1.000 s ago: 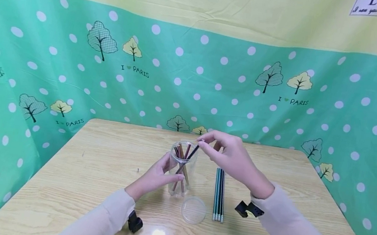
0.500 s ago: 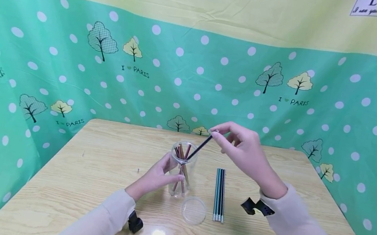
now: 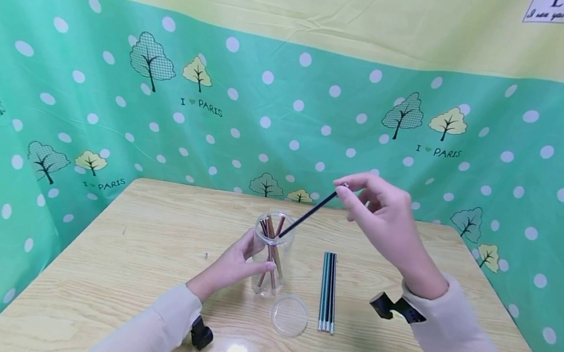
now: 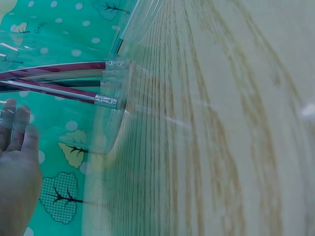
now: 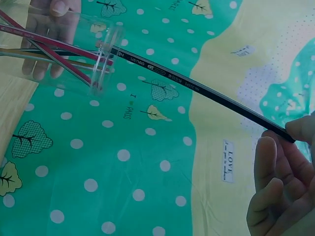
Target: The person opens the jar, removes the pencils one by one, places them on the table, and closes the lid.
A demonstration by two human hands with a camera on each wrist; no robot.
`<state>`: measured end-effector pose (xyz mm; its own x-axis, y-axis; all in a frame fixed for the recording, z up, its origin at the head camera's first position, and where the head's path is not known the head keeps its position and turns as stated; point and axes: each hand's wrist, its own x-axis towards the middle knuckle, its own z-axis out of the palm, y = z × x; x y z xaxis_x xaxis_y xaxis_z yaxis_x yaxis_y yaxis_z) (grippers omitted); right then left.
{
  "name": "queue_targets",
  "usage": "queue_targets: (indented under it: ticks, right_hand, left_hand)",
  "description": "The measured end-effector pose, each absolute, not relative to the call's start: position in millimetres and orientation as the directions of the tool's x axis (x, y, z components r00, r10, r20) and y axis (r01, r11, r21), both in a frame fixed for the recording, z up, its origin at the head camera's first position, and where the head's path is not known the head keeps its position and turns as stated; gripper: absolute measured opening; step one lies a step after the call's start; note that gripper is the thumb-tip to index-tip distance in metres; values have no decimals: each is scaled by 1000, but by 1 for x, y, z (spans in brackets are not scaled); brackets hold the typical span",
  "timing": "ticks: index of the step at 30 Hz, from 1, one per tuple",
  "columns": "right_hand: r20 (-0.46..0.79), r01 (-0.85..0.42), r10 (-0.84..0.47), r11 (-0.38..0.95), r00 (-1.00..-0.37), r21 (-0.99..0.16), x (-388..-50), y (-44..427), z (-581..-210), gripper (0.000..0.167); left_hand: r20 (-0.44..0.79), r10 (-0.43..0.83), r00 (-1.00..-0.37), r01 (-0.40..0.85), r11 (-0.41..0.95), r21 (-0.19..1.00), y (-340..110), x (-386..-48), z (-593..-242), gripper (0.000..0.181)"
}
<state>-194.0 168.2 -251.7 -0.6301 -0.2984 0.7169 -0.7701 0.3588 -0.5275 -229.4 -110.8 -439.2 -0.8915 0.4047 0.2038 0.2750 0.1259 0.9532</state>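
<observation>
My left hand (image 3: 234, 265) grips the side of a clear plastic jar (image 3: 284, 260) that stands upright on the table. Several pencils (image 4: 74, 93), dark red, dark and tan, lean crosswise inside it, with metal-banded ends at the bottom in the left wrist view. Above and right of the jar, my right hand (image 3: 384, 217) pinches a black pencil (image 5: 197, 88) by one end between thumb and fingers. That pencil slants down to the left, its other end at the jar's mouth. Part of the left hand shows through the jar wall in the right wrist view.
A round clear lid (image 3: 290, 315) lies just in front of the jar. To its right, several green and black pencils (image 3: 329, 291) lie side by side on the wooden table (image 3: 138, 276). A tiny bit (image 3: 206, 255) sits left of the jar. A patterned curtain (image 3: 321, 127) hangs behind.
My right hand has moved up and to the right, drawing the black pencil most of the way out of the jar. The left hand and jar stay in place.
</observation>
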Motion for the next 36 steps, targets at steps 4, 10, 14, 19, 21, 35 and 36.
queue_targets:
  ticks: [4,10,14,19,21,35,36]
  right_hand:
    - [727,-768,-272,357,-630,-532,-191,172,-247,17]
    - [757,-791,-266,351,-597,-500,-190,176,-243,19]
    - [777,-809,-267,351,-569,-471,-190,179,-240,19]
    - [787,-801,-234,368,-570,-471,-189,185,-237,17]
    - [785,-794,-220,370,-579,-482,-189,187,-237,16]
    - [722,-700,-159,450,-674,-554,-198,199,-244,12]
    - [712,-690,-157,457,-684,-561,-200,200,-245,13]
  left_hand:
    - [203,405,-892,273,121,955,-111,-230,-440,82]
    - [202,399,-895,272,127,954,-111,-230,-439,83]
    - [197,393,-898,269,137,953,-111,-230,-439,83]
    - [193,389,-901,264,139,954,-111,-231,-441,83]
    - [195,386,-901,267,141,953,-111,-231,-441,83]
    - [211,385,-898,285,147,947,-110,-229,-440,86]
    - [208,385,-899,283,150,947,-110,-229,-440,86]
